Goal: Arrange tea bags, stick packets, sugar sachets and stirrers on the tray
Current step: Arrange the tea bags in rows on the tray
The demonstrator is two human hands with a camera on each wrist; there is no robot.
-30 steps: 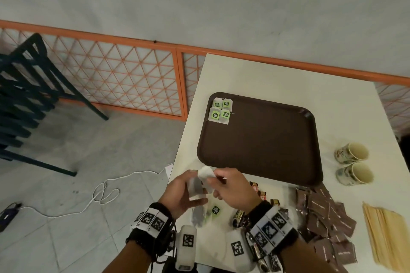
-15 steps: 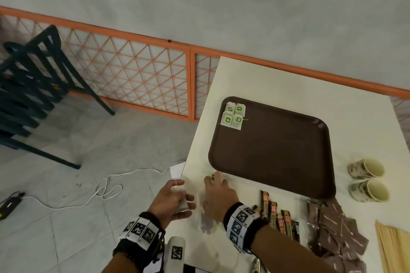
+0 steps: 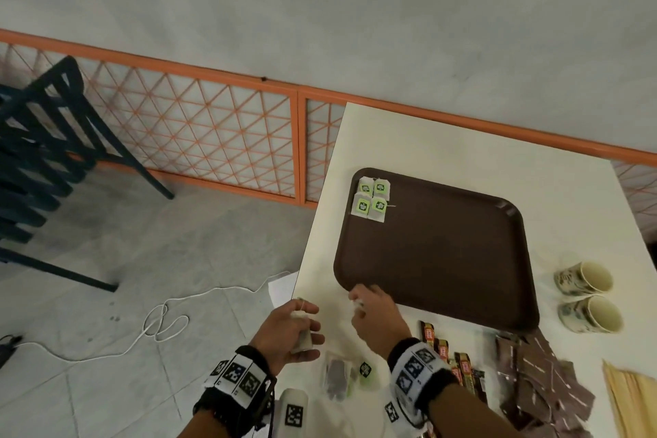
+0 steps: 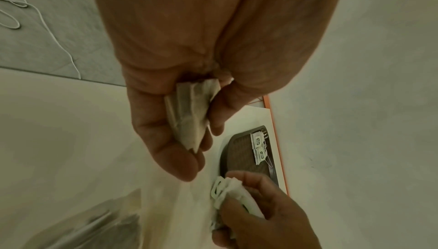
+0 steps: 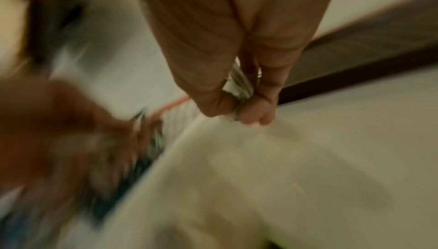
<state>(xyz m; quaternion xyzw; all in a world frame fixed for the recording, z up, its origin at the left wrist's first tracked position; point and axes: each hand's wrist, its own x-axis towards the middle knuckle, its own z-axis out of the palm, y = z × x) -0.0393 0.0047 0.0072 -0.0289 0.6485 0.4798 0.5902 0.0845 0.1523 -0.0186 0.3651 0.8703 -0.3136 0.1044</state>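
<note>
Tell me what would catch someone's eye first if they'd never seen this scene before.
Probably the brown tray in the middle of the white table, bare except for four green-labelled tea bags clustered in its far left corner. Next, the two hands at the tray's near edge: the left hand holds a tea bag, and the right hand pinches something white, likely another.

White table [image 3: 462,149], brown tray [image 3: 444,260], two cups [image 3: 586,299], stick packets [image 3: 451,359], sachets [image 3: 544,384], stirrers [image 3: 633,398]
</note>
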